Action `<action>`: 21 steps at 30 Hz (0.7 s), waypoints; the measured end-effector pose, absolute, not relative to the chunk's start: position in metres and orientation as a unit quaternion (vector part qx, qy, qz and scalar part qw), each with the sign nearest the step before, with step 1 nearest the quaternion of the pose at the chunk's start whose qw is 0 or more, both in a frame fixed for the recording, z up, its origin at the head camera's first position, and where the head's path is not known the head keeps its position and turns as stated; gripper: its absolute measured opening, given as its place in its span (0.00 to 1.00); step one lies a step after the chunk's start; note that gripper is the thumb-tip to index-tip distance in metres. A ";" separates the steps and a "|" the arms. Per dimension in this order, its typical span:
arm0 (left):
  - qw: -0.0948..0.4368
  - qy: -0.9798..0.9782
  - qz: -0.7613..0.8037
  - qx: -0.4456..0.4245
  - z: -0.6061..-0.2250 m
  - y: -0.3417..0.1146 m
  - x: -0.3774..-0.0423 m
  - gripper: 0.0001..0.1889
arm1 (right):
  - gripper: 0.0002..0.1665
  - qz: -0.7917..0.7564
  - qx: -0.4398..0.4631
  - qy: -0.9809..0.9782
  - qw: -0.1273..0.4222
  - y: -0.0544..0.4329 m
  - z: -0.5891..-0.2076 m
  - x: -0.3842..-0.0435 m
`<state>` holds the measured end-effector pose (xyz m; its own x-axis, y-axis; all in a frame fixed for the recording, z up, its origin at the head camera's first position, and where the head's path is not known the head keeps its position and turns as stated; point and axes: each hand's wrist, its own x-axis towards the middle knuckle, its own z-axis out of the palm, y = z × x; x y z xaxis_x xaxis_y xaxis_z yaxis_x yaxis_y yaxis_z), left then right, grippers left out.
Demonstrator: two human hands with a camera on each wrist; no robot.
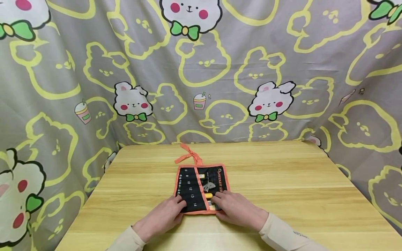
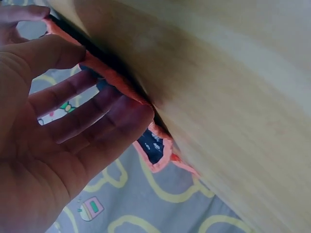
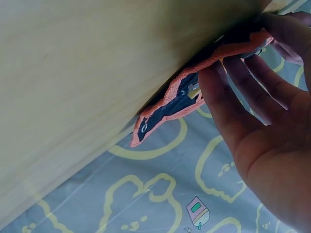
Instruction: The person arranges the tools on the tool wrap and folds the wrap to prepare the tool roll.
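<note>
A black tool roll (image 1: pixel 187 190) with orange trim lies unfolded on the table, sizes printed down its left flap. An adjustable wrench (image 1: pixel 208 187) and a yellow handle (image 1: pixel 208 196) show in its pockets. At the roll's near left corner, my left hand (image 1: pixel 161 216) pinches the edge, fingers on top and thumb against the orange trim (image 2: pixel 116 77). My right hand (image 1: pixel 240 211) holds the near right corner likewise, its fingers over the trim (image 3: pixel 180 92). Fingers partly cover the lower pockets.
Orange tie straps (image 1: pixel 191 153) trail from the roll's far edge. Underneath is a wood-grain table (image 1: pixel 282 174). A grey curtain (image 1: pixel 220 111) printed with cartoon rabbits hangs behind it and at both sides.
</note>
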<state>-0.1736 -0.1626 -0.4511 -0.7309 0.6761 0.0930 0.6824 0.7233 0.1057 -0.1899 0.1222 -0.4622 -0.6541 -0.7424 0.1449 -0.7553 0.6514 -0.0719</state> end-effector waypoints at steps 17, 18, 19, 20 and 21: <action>-0.046 -0.921 -0.140 -0.359 -0.448 -0.173 -0.181 0.07 | 0.12 0.107 0.404 -0.909 0.012 0.125 -0.457 -0.193; -0.052 -0.921 -0.149 -0.357 -0.447 -0.174 -0.182 0.07 | 0.12 0.111 0.404 -0.908 0.010 0.126 -0.457 -0.194; -0.057 -0.920 -0.158 -0.354 -0.447 -0.175 -0.184 0.07 | 0.12 0.116 0.404 -0.907 0.007 0.126 -0.456 -0.195; -0.063 -0.919 -0.166 -0.352 -0.446 -0.176 -0.186 0.08 | 0.12 0.121 0.405 -0.906 0.007 0.127 -0.456 -0.196; -0.067 -0.918 -0.173 -0.350 -0.446 -0.177 -0.187 0.08 | 0.12 0.124 0.406 -0.906 0.007 0.128 -0.456 -0.196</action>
